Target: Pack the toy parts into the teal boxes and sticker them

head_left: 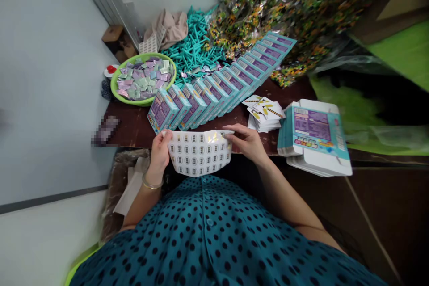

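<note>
Between my two hands a white sheet of round stickers (201,154) is stretched out, with rows of small dark printed labels on it. My left hand (160,152) pinches its left upper corner. The fingers of my right hand (246,140) are closed on the right upper corner, where the sheet bends and shines. Just beyond the sheet stands a slanting row of teal and purple boxes (214,91). To the right of my right hand lie a pile of printed cards (264,111) and a stack of flat, unfolded boxes (313,134).
A green basket (115,91) of small pastel packets stands at the back left. Behind the boxes are a heap of teal sticks (194,44) and bags of colourful small pieces (261,9). The dark table (130,120) ends just before my body.
</note>
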Demonstrator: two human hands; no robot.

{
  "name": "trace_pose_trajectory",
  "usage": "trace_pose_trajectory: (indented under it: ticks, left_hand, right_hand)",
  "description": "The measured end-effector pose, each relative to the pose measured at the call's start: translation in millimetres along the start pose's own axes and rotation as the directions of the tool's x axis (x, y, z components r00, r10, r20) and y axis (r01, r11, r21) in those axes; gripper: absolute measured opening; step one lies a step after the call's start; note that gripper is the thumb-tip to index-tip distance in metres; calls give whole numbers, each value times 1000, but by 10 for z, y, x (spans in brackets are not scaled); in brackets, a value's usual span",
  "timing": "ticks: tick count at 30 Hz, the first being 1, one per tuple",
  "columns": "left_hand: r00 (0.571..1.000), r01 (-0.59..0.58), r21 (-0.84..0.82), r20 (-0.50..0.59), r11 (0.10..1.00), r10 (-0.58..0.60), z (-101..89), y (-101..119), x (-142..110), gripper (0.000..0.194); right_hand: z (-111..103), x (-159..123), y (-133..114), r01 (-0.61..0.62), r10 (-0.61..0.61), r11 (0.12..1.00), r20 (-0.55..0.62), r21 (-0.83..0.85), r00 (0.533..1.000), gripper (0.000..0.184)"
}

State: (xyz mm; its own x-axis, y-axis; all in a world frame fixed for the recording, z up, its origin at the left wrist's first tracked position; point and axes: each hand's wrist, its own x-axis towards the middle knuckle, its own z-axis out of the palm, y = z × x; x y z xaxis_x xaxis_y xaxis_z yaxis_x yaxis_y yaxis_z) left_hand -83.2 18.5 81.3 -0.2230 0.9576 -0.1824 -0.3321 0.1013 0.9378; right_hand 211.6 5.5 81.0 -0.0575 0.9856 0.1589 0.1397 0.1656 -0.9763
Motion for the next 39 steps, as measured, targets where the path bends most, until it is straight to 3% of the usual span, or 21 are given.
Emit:
trace_pose_trajectory:
  ticks: [4,6,8,10,12,16,20,25,32,39]
  left_hand:
    - [993,-70,54,-92,996,75,-68,-37,24,45]
    - [985,-137,177,-84,975,153,-113,-36,5,41]
    - [952,-267,374,-41,888,304,-126,-24,-53,29]
    - [890,-402,531,37,746,453,-81,-19,-148,19]
    - [857,-483,572,152,663,492,25,-46,-252,26]
    - [852,-506,527,430,682,300,280,-197,-347,28]
    - [821,-510,550,540,662,184,372,-285,-259,22]
    - [708,-555,528,706,643,31,348,-195,-157,18]
    - [670,-572,552,741,607,-44,340,-64,-110,18]
    - [755,-436,508,655,743,-5,328,63,-130,11]
  right_hand:
    - [16,-34,42,-29,29,1000,-10,7,1000,25]
    - [52,-61,75,-75,76,997,-33,15,997,29]
    - [120,-95,107,-133,135,991,-64,34,989,34]
    - [213,-127,128,-177,181,982,-71,60,981,36]
    - [307,-152,132,-190,194,979,-40,74,980,36]
    - [410,-173,127,-192,192,979,6,71,981,38]
    - [392,-210,186,-228,230,970,-12,81,973,44]
    - [309,-265,274,-211,211,975,5,74,977,45]
    - [165,-80,142,-11,22,999,231,-50,973,18]
    - [279,-36,56,-147,136,987,173,56,975,26]
